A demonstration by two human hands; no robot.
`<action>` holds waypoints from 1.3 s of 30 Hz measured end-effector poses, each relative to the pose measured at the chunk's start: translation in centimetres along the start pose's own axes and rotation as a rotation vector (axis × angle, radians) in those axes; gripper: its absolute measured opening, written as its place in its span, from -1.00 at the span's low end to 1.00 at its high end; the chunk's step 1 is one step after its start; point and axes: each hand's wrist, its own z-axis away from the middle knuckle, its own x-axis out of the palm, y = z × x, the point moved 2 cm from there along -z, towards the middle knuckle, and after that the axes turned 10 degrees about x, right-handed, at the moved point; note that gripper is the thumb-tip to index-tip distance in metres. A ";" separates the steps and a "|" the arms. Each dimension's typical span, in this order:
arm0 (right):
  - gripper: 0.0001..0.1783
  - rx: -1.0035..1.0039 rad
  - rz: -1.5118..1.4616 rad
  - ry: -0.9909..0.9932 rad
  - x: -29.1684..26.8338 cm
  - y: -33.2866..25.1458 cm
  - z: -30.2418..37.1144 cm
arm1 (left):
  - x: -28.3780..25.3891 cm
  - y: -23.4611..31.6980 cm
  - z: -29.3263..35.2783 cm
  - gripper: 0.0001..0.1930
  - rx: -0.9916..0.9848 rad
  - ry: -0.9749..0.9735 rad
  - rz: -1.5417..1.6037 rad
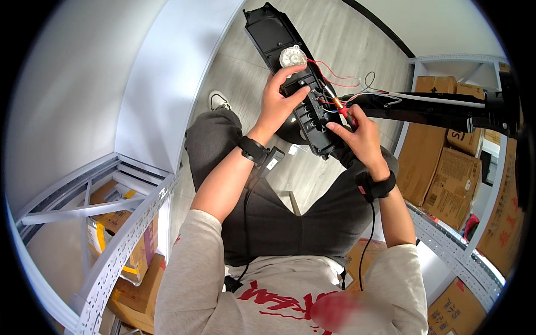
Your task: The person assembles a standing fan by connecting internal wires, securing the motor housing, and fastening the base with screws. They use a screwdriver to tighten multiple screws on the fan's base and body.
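Observation:
A long black plastic housing (312,120) with moulded compartments is held up in front of me, slanting from upper left to lower right. My left hand (282,99) grips its left edge, thumb and index finger laid over the top. Just above that index finger sits a round, whitish translucent disc-shaped part (292,56), with thin red wires (335,75) running off it. In my right hand (362,137) is a screwdriver with a red and black handle (343,107). Its shaft points up and left along the housing's right side; I cannot tell exactly what the tip touches.
At the right a long black arm-like piece (424,106) with loose wires reaches in beside my right hand. Metal shelving (458,234) with cardboard boxes (452,178) stands beyond it. Another metal rack (128,223) with boxes stands at the left. Cables hang from both wristbands.

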 end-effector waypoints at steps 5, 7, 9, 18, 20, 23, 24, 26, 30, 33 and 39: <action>-0.43 -0.010 -0.104 -0.047 1.3 0.9 -1.2 | 0.3 0.2 -0.1 -0.32 0.028 0.020 0.142; -0.43 -0.008 -0.138 -0.053 1.5 1.2 -1.5 | 1.1 1.3 -0.6 -0.24 0.077 0.176 0.245; -0.43 0.019 -0.132 -0.047 1.5 1.0 -1.6 | 1.2 1.3 -0.4 -0.20 0.019 0.226 0.347; -0.42 0.052 -0.040 -0.011 1.8 1.5 -1.3 | 0.7 -0.3 -0.1 -0.30 -0.426 0.042 0.420; -0.41 0.059 -0.042 -0.013 1.9 1.7 -1.3 | 0.7 -0.1 0.0 -0.30 -0.482 -0.031 0.363; -0.41 0.059 -0.085 -0.016 1.8 1.6 -1.1 | 0.7 1.2 0.0 -0.29 -0.630 -0.061 0.360; -0.41 0.045 -0.097 -0.012 1.7 1.5 -1.1 | 0.7 1.1 0.0 -0.28 -0.626 -0.057 0.362; -0.42 0.017 -0.122 -0.001 1.7 1.5 -1.0 | 0.7 1.0 -0.1 -0.27 -0.619 -0.050 0.364; -0.47 0.010 -0.147 -0.044 1.7 2.5 -1.3 | 0.6 1.0 -0.2 -0.28 -0.567 -0.027 0.344; -0.50 0.024 -0.188 -0.099 1.5 2.9 -1.2 | 0.6 0.2 -0.2 -0.28 -0.519 -0.015 0.348; -0.59 -0.006 -0.174 -0.160 1.2 3.0 -0.8 | 0.4 0.3 -0.3 -0.24 -0.562 -0.045 0.359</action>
